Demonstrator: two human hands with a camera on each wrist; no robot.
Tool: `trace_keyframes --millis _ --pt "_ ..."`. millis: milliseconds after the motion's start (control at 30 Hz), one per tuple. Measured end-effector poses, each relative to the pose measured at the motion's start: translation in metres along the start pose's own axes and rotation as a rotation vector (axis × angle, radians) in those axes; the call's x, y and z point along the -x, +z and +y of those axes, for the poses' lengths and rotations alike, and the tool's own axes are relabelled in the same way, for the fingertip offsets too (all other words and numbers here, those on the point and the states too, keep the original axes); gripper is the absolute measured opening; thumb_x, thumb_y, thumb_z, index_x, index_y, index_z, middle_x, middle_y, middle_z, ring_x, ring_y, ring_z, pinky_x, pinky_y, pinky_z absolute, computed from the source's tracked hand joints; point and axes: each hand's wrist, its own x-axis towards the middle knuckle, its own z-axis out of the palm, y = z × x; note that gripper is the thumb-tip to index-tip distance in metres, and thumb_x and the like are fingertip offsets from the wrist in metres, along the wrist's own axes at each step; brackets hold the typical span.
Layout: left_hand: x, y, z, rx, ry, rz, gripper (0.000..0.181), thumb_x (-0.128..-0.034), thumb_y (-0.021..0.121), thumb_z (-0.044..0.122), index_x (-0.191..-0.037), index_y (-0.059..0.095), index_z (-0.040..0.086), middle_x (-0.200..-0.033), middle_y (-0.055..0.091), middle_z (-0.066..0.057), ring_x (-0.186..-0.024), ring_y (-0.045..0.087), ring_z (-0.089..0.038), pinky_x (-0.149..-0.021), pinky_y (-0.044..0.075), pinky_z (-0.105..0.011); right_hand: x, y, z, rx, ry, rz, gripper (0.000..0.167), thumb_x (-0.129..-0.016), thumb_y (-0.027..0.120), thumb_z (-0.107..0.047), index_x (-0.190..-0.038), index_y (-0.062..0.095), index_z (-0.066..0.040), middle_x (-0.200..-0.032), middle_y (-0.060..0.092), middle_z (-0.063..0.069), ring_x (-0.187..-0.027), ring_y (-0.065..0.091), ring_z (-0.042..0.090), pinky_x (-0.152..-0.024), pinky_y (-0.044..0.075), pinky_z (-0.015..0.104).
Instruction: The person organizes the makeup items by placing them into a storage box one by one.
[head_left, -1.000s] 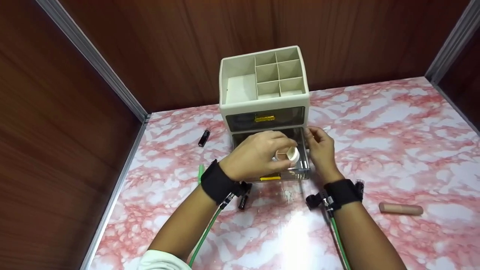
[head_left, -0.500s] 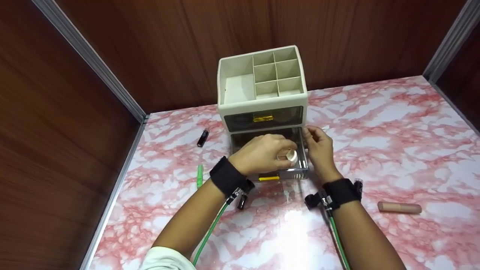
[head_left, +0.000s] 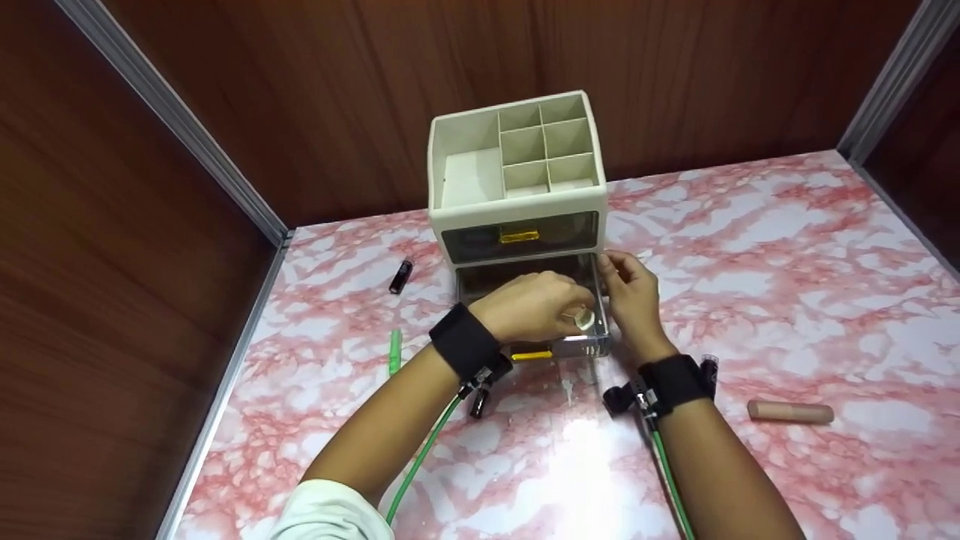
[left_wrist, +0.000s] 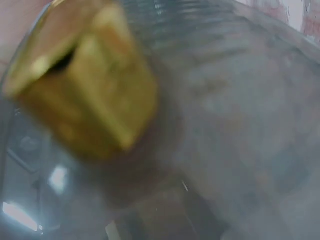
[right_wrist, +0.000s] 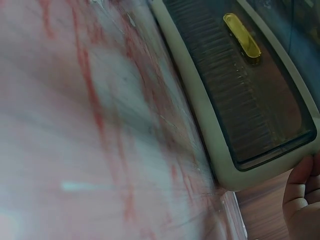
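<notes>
A cream drawer organizer [head_left: 517, 199] stands on the table, its lower drawer [head_left: 592, 346] pulled out and clear-walled. Inside that drawer, my left hand [head_left: 536, 304] holds a small round jar [head_left: 583, 321] with a white end; the fingers cover much of it. At the organizer's right side, my right hand [head_left: 634, 300] grips the edge with curled fingers. The right wrist view has those fingers [right_wrist: 300, 185] touching the cream frame's corner. A gold handle [left_wrist: 95, 90] fills part of the left wrist view, close and blurred, against the smoky drawer front; the left hand's grip is hidden there.
Left of the organizer lie a black tube [head_left: 401, 276] and a green tube [head_left: 395, 351]. Another black tube [head_left: 480, 403] is beside the left wrist. Further right are a dark tube [head_left: 709, 371] and a pinkish-beige tube [head_left: 791, 411]. Wood-patterned panels [head_left: 360, 112] border the marbled table.
My left hand has moved slightly down into the drawer with the jar, more of which is now covered. The right hand keeps its place at the organizer's side. The view has shifted slightly.
</notes>
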Motion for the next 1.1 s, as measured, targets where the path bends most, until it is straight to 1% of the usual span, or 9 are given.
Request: trace_keyframes --millis 167,333,467,567,667,800,900,967,1100 --pt "-0.004 0.0 0.0 0.02 0.024 -0.003 0.014 -0.0854 0.073 0.018 -0.099 0.07 0.016 -0.09 0.066 0.006 -0.081 0.059 -0.008 -0.074 0.049 -0.028 -0.001 0.0 0.0 -0.008 -0.003 0.019 0.022 -0.097 0.063 -0.014 -0.104 0.065 0.006 -0.08 0.067 -0.002 -0.064 0.061 0.01 -0.061 0.052 0.023" --pt "-0.009 0.0 0.0 0.023 0.047 -0.018 0.014 -0.0859 0.071 0.013 -0.1 0.071 0.014 -0.092 0.068 0.005 -0.081 0.061 -0.009 -0.073 0.05 -0.026 -0.001 -0.002 0.0 0.0 0.018 0.013 0.029 -0.096 0.064 -0.021 -0.108 0.065 0.006 -0.084 0.067 0.0 -0.067 0.062 0.012 -0.064 0.053 0.026" --pt "-0.007 0.004 -0.002 0.042 0.055 -0.017 0.013 -0.0852 0.072 0.011 -0.098 0.07 0.013 -0.09 0.068 0.004 -0.078 0.06 -0.009 -0.072 0.05 -0.024 -0.006 -0.004 0.018 0.02 0.016 0.008 0.037 -0.094 0.065 -0.033 -0.11 0.065 0.001 -0.091 0.068 0.006 -0.072 0.063 0.017 -0.067 0.054 0.028" --pt "-0.006 0.005 -0.004 0.069 0.075 -0.01 0.014 -0.0843 0.072 0.009 -0.098 0.071 0.013 -0.09 0.068 0.004 -0.079 0.06 -0.009 -0.074 0.048 -0.022 -0.011 -0.005 0.03 0.035 0.006 0.008 0.038 -0.093 0.065 -0.036 -0.11 0.066 -0.002 -0.094 0.068 0.007 -0.074 0.063 0.019 -0.068 0.054 0.028" --pt "-0.005 0.007 -0.006 0.094 0.103 -0.012 0.014 -0.0854 0.072 0.01 -0.099 0.072 0.013 -0.092 0.068 0.005 -0.082 0.062 -0.01 -0.075 0.047 -0.02 -0.01 -0.005 0.028 0.027 0.012 -0.004 0.034 -0.095 0.065 -0.031 -0.11 0.066 0.0 -0.091 0.068 0.006 -0.073 0.063 0.018 -0.067 0.054 0.028" --pt "-0.004 0.006 -0.007 0.113 0.127 -0.02 0.014 -0.088 0.071 0.013 -0.102 0.072 0.013 -0.097 0.069 0.005 -0.086 0.063 -0.011 -0.077 0.046 -0.019 -0.004 -0.003 0.011 0.016 0.002 -0.023 0.032 -0.096 0.064 -0.025 -0.11 0.065 0.004 -0.087 0.067 0.003 -0.07 0.062 0.014 -0.064 0.053 0.026" --pt "-0.003 0.004 -0.006 0.114 0.126 -0.024 0.016 -0.0891 0.07 0.012 -0.105 0.072 0.013 -0.099 0.07 0.005 -0.086 0.062 -0.008 -0.078 0.046 -0.018 0.0 -0.002 0.0 0.033 -0.012 -0.029 0.032 -0.097 0.063 -0.022 -0.111 0.064 0.006 -0.085 0.066 0.001 -0.069 0.061 0.012 -0.063 0.052 0.024" --pt "-0.002 0.003 -0.005 0.111 0.123 -0.03 0.018 -0.0898 0.068 0.01 -0.107 0.072 0.013 -0.1 0.069 0.006 -0.088 0.061 -0.006 -0.08 0.045 -0.018 0.001 -0.001 -0.002 0.027 -0.001 -0.029 0.032 -0.097 0.062 -0.022 -0.112 0.064 0.007 -0.084 0.066 0.0 -0.068 0.061 0.012 -0.062 0.052 0.025" --pt "0.001 0.001 -0.007 0.109 0.099 -0.02 0.021 -0.0928 0.064 0.012 -0.113 0.071 0.013 -0.111 0.067 0.003 -0.101 0.059 -0.007 -0.091 0.043 -0.018 0.002 -0.001 -0.001 -0.002 0.022 -0.019 0.031 -0.097 0.062 -0.022 -0.111 0.064 0.006 -0.082 0.065 0.002 -0.066 0.06 0.012 -0.059 0.052 0.025"
